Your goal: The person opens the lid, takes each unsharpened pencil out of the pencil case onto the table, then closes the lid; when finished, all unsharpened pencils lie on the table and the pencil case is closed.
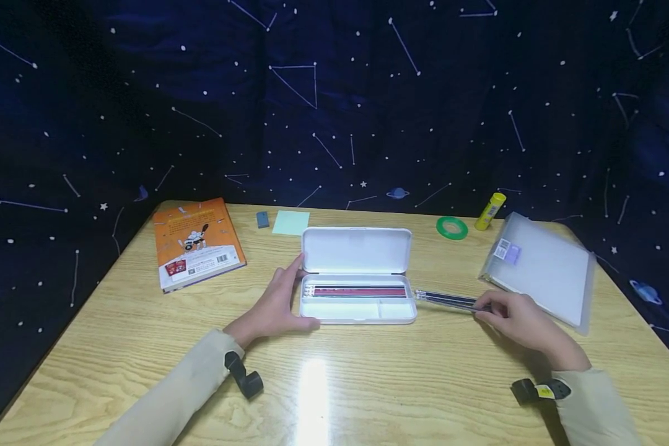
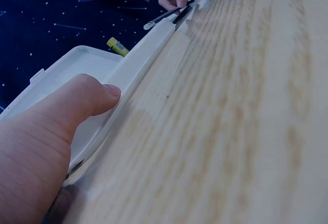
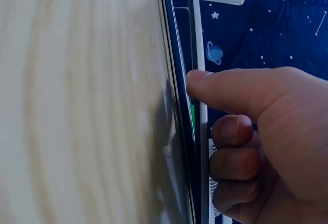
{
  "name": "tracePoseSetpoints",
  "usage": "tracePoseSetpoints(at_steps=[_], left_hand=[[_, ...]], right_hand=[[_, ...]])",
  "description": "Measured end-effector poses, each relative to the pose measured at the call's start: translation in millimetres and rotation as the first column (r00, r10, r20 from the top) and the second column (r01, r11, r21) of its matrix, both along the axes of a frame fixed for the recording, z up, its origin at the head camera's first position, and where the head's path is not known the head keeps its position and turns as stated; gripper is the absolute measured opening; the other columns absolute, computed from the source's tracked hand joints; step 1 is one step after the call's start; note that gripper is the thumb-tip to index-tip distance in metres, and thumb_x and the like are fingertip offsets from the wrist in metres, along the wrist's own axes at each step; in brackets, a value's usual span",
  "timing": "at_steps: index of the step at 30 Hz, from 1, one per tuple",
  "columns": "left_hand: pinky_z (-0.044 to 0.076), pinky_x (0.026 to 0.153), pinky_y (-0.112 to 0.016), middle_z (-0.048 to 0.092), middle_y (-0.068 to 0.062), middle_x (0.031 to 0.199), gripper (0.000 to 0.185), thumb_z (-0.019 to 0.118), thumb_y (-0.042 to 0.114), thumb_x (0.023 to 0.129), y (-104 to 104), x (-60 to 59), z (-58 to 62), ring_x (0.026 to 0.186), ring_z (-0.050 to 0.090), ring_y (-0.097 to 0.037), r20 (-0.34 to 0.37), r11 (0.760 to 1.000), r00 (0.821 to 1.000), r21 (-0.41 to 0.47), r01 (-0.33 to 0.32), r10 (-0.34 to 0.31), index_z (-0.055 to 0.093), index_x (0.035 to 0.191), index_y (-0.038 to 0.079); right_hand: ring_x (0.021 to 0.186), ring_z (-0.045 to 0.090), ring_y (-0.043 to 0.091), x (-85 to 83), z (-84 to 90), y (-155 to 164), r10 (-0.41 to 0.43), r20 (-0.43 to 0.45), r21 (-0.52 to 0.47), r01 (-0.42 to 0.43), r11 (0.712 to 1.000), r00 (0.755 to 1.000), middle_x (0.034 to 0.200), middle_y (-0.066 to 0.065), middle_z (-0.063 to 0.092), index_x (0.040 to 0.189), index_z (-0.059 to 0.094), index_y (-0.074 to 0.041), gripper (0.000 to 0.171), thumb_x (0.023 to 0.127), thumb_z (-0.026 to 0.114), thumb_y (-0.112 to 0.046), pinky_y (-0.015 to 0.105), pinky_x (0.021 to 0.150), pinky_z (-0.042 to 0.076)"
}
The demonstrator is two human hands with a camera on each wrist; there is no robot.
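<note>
A white pencil case [image 1: 340,313] lies with its lid raised on the table. Several pencils [image 1: 362,292], red and dark, fill its rear compartment. My left hand [image 1: 281,303] holds the case by its left end, the thumb against the front wall in the left wrist view and the other fingers mostly hidden behind the case. To the right, my right hand [image 1: 515,316] pinches dark pencils [image 1: 446,300] near one end between thumb and fingers. Their metal-banded ends point left, close to the case's right side. In the right wrist view the thumb [image 3: 225,88] presses on a pencil, the other fingers curled.
An orange book [image 1: 197,238] lies at the left. Behind the case are a grey-blue eraser [image 1: 262,219] and pale green sticky notes [image 1: 291,222]. Green tape [image 1: 452,228], a yellow glue stick [image 1: 490,211] and a translucent folder [image 1: 546,266] occupy the right side.
</note>
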State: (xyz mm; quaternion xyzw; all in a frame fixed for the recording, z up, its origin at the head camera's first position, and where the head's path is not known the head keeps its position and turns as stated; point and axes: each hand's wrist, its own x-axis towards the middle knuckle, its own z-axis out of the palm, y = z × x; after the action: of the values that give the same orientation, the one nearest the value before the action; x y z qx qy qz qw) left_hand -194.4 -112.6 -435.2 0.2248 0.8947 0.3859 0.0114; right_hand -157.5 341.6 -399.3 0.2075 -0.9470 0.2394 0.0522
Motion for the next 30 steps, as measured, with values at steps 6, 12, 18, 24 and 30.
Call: tracePoseSetpoints(at_steps=[6, 12, 18, 24, 30], left_hand=[[0.038, 0.103, -0.039, 0.048, -0.002, 0.138, 0.129, 0.087, 0.040, 0.060, 1.0, -0.5, -0.7, 0.110, 0.038, -0.015, -0.005, 1.000, 1.000, 0.002, 0.004, -0.004, 0.005, 0.156, 0.014], [0.039, 0.102, -0.040, 0.049, -0.002, 0.137, 0.128, 0.086, 0.041, 0.060, 0.1, -0.3, -1.1, 0.110, 0.039, -0.015, -0.023, 1.000, 1.000, 0.006, 0.007, -0.007, 0.006, 0.156, 0.013], [0.039, 0.102, -0.040, 0.049, -0.004, 0.136, 0.129, 0.086, 0.041, 0.059, -0.3, -0.6, -1.4, 0.111, 0.039, -0.016, -0.032, 1.000, 0.999, 0.013, 0.015, -0.014, 0.007, 0.156, 0.011], [0.038, 0.103, -0.041, 0.049, -0.003, 0.136, 0.128, 0.086, 0.041, 0.059, -1.2, -0.8, -1.3, 0.111, 0.039, -0.016, -0.035, 1.000, 0.999, 0.017, 0.014, -0.013, 0.007, 0.156, 0.012], [0.039, 0.102, -0.041, 0.050, -0.004, 0.135, 0.128, 0.086, 0.040, 0.059, -0.7, 0.0, -1.5, 0.111, 0.040, -0.015, -0.030, 0.999, 0.999, 0.028, 0.018, -0.017, 0.007, 0.156, 0.011]], right_hand=[[0.056, 0.035, -0.003, -0.2, -2.2, 5.0, 0.009, 0.017, -0.005, -0.009, 1.000, 1.000, 0.062, -0.012, 0.039, 0.085, 0.064, -0.014, 0.014, 0.080, 0.074, -0.005, 0.021, 0.049, 0.032], [0.056, 0.036, -0.002, -3.6, -3.6, 5.6, -0.017, 0.000, -0.015, 0.017, 1.000, 1.000, 0.062, -0.009, 0.041, 0.094, 0.062, -0.006, 0.021, 0.078, 0.075, -0.003, 0.021, 0.050, 0.033], [0.056, 0.038, -0.001, -8.1, -2.3, 6.6, -0.043, 0.016, 0.029, 0.043, 0.999, 0.999, 0.063, -0.007, 0.044, 0.105, 0.065, -0.003, 0.025, 0.080, 0.072, -0.004, 0.022, 0.050, 0.033], [0.056, 0.038, 0.000, -12.9, -1.1, 6.9, -0.043, 0.030, 0.049, 0.041, 0.998, 0.999, 0.062, -0.007, 0.045, 0.105, 0.066, -0.003, 0.022, 0.083, 0.071, -0.005, 0.022, 0.050, 0.033], [0.057, 0.037, -0.001, -19.5, 1.6, 6.1, -0.017, 0.030, 0.080, 0.015, 0.997, 0.999, 0.063, -0.007, 0.046, 0.105, 0.066, -0.003, 0.022, 0.083, 0.072, -0.005, 0.023, 0.051, 0.033]])
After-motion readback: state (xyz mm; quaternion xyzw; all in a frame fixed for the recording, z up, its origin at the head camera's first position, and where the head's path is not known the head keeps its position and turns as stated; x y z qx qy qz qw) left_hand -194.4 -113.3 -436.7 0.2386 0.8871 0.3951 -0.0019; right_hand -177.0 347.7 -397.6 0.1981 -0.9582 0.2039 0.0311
